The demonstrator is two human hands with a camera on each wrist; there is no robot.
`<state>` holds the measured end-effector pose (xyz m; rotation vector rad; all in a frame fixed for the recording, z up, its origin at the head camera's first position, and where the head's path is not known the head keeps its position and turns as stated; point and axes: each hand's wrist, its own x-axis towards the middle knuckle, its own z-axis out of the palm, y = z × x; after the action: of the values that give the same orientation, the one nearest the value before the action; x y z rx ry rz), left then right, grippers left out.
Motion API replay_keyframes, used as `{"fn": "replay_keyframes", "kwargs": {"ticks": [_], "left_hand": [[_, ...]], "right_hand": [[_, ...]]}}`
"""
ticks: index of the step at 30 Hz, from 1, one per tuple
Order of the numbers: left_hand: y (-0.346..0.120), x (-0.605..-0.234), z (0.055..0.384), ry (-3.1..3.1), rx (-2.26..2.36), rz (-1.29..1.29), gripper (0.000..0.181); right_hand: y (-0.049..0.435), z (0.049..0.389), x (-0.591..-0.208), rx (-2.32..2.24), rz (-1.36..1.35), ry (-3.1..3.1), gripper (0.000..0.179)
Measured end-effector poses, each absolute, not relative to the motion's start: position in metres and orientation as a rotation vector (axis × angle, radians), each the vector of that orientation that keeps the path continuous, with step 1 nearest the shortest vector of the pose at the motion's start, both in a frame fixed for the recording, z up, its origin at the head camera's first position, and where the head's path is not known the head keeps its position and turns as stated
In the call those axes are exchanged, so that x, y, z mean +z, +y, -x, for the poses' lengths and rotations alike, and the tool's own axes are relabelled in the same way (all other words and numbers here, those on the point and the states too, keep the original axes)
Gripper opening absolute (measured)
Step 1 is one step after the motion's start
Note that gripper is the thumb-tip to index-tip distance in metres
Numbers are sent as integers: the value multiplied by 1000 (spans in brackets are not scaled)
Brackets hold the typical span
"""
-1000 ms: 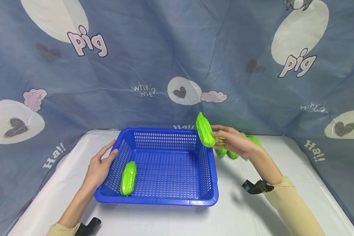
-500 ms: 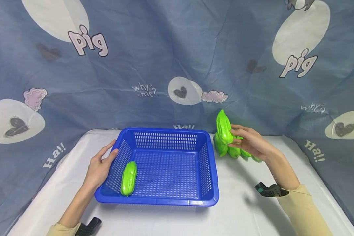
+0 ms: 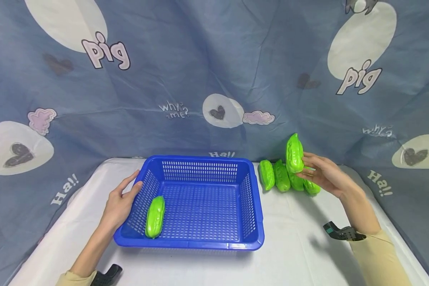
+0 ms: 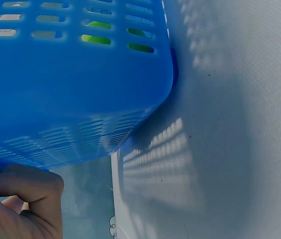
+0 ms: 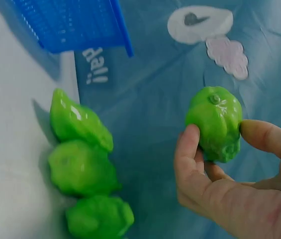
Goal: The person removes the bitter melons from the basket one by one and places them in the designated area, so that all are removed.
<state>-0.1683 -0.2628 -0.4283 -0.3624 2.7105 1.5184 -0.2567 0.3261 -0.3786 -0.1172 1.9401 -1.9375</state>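
Note:
My right hand [image 3: 325, 172] pinches a glossy green bitter melon [image 3: 294, 154] between thumb and fingers, tip upward, above the back right of the table. In the right wrist view its stem end faces the camera, and that bitter melon [image 5: 214, 122] is apart from the others. Several more bitter melons [image 3: 281, 176] lie side by side below it, partly covered by the held one and the hand. At the left, my left hand [image 3: 118, 204] grips the rim of a blue plastic basket [image 3: 189, 243]; part of this hand [image 4: 26, 199] shows under the rim in the left wrist view.
One bitter melon [image 3: 155, 217] lies inside the basket along its left wall. A white cloth [image 3: 286, 254] covers the table. Behind it hangs a blue printed curtain [image 3: 186, 71], close to the row of bitter melons.
The right hand has carried its bitter melon to the right, from over the basket's right rim to above the right part of the row. My left hand and the basket have stayed put.

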Motion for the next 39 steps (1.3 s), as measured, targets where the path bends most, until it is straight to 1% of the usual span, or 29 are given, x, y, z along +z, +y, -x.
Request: {"fn": "replay_keyframes", "kwargs": {"ticks": [3, 4, 5, 8, 10, 11, 12, 15, 16, 17, 18, 19, 22, 23, 25, 27, 31, 33, 34, 36, 37, 38, 39], "left_hand": [[-263, -429, 169, 2691, 1530, 366, 67], [-263, -429, 169, 2684, 1535, 367, 67], [-263, -429, 169, 2679, 1538, 368, 67], [-263, -428, 168, 2689, 1527, 368, 67], [-263, -428, 168, 2700, 1517, 366, 67], [-263, -428, 168, 2705, 1514, 364, 67], [-263, -428, 169, 2706, 1514, 360, 67], [-262, -428, 169, 2697, 1525, 361, 67], [-262, -428, 169, 2694, 1527, 363, 67], [-262, -428, 169, 2691, 1530, 365, 67], [-262, -428, 169, 2691, 1530, 364, 67], [-262, -428, 168, 2692, 1528, 366, 67], [-262, -428, 169, 2697, 1524, 360, 67], [-262, -428, 169, 2698, 1523, 361, 67], [-262, -428, 169, 2699, 1522, 358, 67], [-262, -428, 168, 2698, 1523, 364, 67], [-262, -428, 169, 2696, 1532, 373, 67], [-262, -428, 169, 2696, 1533, 375, 67], [-262, -429, 169, 2695, 1533, 376, 67], [-262, -429, 170, 2692, 1534, 374, 67], [-262, -429, 170, 2692, 1533, 374, 67], [-262, -429, 170, 2690, 1532, 372, 67], [-262, -429, 170, 2689, 1533, 373, 67]], "right_hand": [[340, 257, -383, -1962, 90, 1923, 80], [346, 257, -384, -1984, 84, 1899, 78], [351, 257, -386, -2015, 78, 1864, 71], [365, 258, -392, -2106, 51, 1746, 41], [372, 258, -394, -2146, 20, 1698, 27], [375, 258, -394, -2156, 7, 1687, 28], [378, 259, -395, -2156, -6, 1687, 34], [386, 259, -396, -2144, -40, 1700, 66], [388, 259, -397, -2139, -48, 1705, 75], [391, 259, -398, -2132, -59, 1712, 79], [394, 259, -400, -2132, -68, 1717, 76], [397, 259, -401, -2136, -81, 1719, 68], [406, 258, -405, -2154, -109, 1724, 37], [410, 258, -407, -2154, -119, 1732, 30], [416, 257, -410, -2162, -151, 1729, 22], [422, 257, -412, -2158, -186, 1733, 26], [429, 258, -416, -2128, -255, 1773, 48], [432, 258, -418, -2122, -304, 1778, 51], [433, 258, -419, -2113, -324, 1785, 56], [435, 258, -421, -2122, -383, 1766, 53], [437, 258, -422, -2124, -403, 1760, 55], [438, 258, -423, -2129, -420, 1753, 50], [439, 259, -424, -2122, -419, 1761, 50]]}}
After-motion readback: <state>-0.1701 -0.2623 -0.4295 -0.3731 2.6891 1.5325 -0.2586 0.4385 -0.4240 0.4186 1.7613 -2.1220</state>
